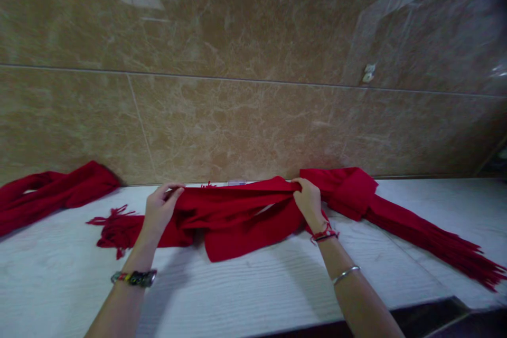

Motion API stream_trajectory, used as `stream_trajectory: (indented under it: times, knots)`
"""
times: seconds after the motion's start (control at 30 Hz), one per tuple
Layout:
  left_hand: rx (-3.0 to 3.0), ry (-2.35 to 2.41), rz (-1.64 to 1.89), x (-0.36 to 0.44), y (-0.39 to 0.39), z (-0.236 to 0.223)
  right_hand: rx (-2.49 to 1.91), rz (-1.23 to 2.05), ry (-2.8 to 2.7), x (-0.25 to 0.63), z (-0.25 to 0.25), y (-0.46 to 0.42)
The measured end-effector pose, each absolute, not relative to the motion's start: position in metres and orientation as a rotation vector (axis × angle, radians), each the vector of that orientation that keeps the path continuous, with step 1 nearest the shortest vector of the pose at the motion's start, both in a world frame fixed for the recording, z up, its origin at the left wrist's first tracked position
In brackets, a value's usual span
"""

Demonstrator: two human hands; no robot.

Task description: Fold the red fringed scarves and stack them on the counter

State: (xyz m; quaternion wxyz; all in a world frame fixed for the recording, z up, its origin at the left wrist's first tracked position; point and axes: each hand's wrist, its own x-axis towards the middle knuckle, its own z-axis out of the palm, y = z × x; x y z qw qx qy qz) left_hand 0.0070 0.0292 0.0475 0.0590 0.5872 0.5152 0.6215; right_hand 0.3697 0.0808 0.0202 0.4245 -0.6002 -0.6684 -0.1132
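A red scarf is stretched between my two hands above the white surface, its upper edge nearly straight and its lower part hanging in folds. My left hand pinches the scarf's left upper corner between thumb and fingers. At the other end, my right hand is closed on the upper edge. Beneath my left wrist lies a bunched fringed end of red cloth. Whether that end belongs to the held scarf I cannot tell.
Another red scarf, knotted or folded, lies at the right with its fringe spread out. A further red scarf rests at the far left. Behind the white tabletop rises a brown marbled tile wall. Something dark borders the front right edge.
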Motion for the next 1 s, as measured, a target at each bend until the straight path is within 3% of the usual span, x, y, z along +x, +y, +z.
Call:
stream_trajectory:
  times: [0.17, 0.23, 0.43, 0.6, 0.73, 1.0]
  knots:
    - [1.285, 1.986, 2.277, -0.060, 0.034, 0.031, -1.619, -0.218, -1.667, 0.388, 0.017, 0.090]
    - [1.115, 2.278, 2.280, -0.079, 0.032, 0.023, -1.640, -0.244, -1.660, 0.396, 0.014, 0.094]
    - [1.926, 2.729, 1.333, -0.036, 0.036, 0.018, -1.253, -0.221, -2.046, 0.358, 0.009, 0.089]
    - [2.652, 2.253, 1.094, 0.024, 0.048, 0.004, -1.135, -0.080, -2.246, 0.310, -0.006, 0.077]
    - [2.651, 2.064, 0.836, 0.027, 0.057, -0.016, -1.265, 0.006, -2.259, 0.304, -0.019, 0.081]
    - [2.689, 1.716, 1.177, 0.033, 0.050, -0.008, -1.374, -0.032, -2.190, 0.297, -0.019, 0.081]
